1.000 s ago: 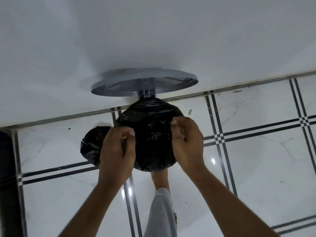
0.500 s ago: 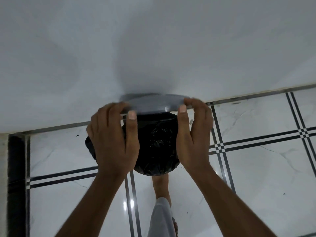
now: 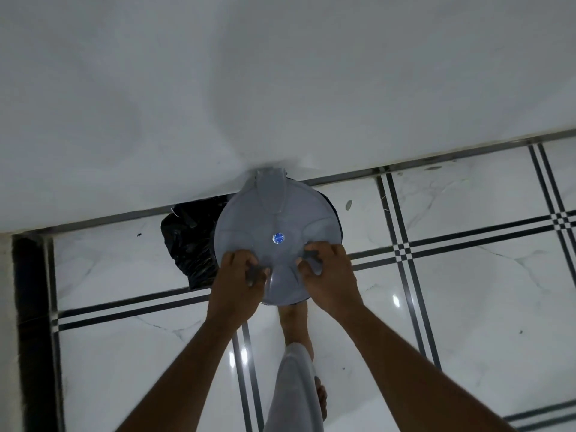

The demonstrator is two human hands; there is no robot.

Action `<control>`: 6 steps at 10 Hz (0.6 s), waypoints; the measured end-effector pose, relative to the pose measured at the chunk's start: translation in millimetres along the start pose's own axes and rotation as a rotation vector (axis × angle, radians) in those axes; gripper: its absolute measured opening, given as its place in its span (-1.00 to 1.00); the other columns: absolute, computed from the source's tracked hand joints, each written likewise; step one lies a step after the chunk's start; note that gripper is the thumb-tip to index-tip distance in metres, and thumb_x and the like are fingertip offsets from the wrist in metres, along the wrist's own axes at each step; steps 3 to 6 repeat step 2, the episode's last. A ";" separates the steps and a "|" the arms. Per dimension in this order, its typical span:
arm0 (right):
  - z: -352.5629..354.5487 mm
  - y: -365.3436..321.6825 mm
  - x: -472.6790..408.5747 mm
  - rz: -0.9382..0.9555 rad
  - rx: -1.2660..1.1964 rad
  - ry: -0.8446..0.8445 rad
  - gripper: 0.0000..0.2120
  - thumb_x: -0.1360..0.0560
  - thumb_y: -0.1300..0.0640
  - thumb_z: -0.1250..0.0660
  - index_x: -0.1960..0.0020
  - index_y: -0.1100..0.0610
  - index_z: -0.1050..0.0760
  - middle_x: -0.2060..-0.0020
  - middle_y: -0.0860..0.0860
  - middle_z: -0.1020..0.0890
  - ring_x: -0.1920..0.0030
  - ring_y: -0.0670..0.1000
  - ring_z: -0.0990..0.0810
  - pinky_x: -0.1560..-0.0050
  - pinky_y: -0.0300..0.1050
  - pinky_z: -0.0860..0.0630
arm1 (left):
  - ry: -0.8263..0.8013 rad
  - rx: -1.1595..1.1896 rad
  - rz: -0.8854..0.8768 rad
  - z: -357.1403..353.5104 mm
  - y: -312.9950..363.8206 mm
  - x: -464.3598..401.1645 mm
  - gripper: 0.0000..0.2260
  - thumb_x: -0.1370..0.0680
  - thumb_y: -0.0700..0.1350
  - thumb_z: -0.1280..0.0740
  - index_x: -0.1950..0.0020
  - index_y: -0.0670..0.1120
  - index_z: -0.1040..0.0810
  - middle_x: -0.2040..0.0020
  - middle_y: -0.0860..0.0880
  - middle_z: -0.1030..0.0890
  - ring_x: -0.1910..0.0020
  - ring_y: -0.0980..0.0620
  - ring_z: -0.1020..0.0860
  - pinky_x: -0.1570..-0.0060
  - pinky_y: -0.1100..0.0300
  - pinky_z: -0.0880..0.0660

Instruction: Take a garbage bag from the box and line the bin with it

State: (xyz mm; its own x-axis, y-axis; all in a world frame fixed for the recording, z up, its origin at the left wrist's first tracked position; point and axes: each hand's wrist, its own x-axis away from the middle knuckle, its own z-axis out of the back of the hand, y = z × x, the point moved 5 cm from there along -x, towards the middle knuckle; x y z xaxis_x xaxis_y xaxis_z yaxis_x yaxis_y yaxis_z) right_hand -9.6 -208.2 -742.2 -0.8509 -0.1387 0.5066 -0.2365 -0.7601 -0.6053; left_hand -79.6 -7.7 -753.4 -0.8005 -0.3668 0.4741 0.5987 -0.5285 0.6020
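Note:
A round grey bin stands against the white wall, seen from above. Its grey lid (image 3: 277, 226) with a small blue sticker is down flat over the opening. Black garbage bag plastic (image 3: 190, 244) bulges out on the bin's left side, and a thin black edge shows at the lid's right rim. My left hand (image 3: 240, 275) presses on the lid's near left part, fingers curled. My right hand (image 3: 327, 269) presses on the near right part. The bin's inside is hidden by the lid. No box is in view.
The floor (image 3: 467, 307) is glossy white marble tile with black double lines. A white wall (image 3: 280, 88) fills the top. A dark strip (image 3: 31, 307) runs down the left edge. My bare foot (image 3: 293, 322) and light trouser leg are just below the bin.
The lid was up with my hands at the bag's rim, then both hands took the lid's edge. Now the lid lies flat over the bin with both hands on top.

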 end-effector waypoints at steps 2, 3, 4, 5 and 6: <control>37.5 -30.9 -0.6 -0.074 -0.246 0.045 -0.76 -0.68 0.00 -0.47 -0.32 0.02 -0.65 -0.18 -0.12 -0.72 -0.19 -0.07 -0.68 -0.29 -0.15 -0.54 | 0.094 0.202 0.030 28.8 41.0 -2.0 -0.83 -0.61 0.01 -0.51 -0.13 -0.01 -0.64 -0.03 0.06 -0.70 -0.01 0.08 -0.67 -0.02 0.15 -0.60; 37.5 -30.9 -0.6 -0.074 -0.246 0.045 -0.76 -0.68 0.00 -0.47 -0.32 0.02 -0.65 -0.18 -0.12 -0.72 -0.19 -0.07 -0.68 -0.29 -0.15 -0.54 | 0.094 0.202 0.030 28.8 41.0 -2.0 -0.83 -0.61 0.01 -0.51 -0.13 -0.01 -0.64 -0.03 0.06 -0.70 -0.01 0.08 -0.67 -0.02 0.15 -0.60; 37.5 -30.9 -0.6 -0.074 -0.246 0.045 -0.76 -0.68 0.00 -0.47 -0.32 0.02 -0.65 -0.18 -0.12 -0.72 -0.19 -0.07 -0.68 -0.29 -0.15 -0.54 | 0.094 0.202 0.030 28.8 41.0 -2.0 -0.83 -0.61 0.01 -0.51 -0.13 -0.01 -0.64 -0.03 0.06 -0.70 -0.01 0.08 -0.67 -0.02 0.15 -0.60; 37.5 -30.9 -0.6 -0.074 -0.246 0.045 -0.76 -0.68 0.00 -0.47 -0.32 0.02 -0.65 -0.18 -0.12 -0.72 -0.19 -0.07 -0.68 -0.29 -0.15 -0.54 | 0.094 0.202 0.030 28.8 41.0 -2.0 -0.83 -0.61 0.01 -0.51 -0.13 -0.01 -0.64 -0.03 0.06 -0.70 -0.01 0.08 -0.67 -0.02 0.15 -0.60; 37.5 -30.9 -0.6 -0.074 -0.246 0.045 -0.76 -0.68 0.00 -0.47 -0.32 0.02 -0.65 -0.18 -0.12 -0.72 -0.19 -0.07 -0.68 -0.29 -0.15 -0.54 | 0.094 0.202 0.030 28.8 41.0 -2.0 -0.83 -0.61 0.01 -0.51 -0.13 -0.01 -0.64 -0.03 0.06 -0.70 -0.01 0.08 -0.67 -0.02 0.15 -0.60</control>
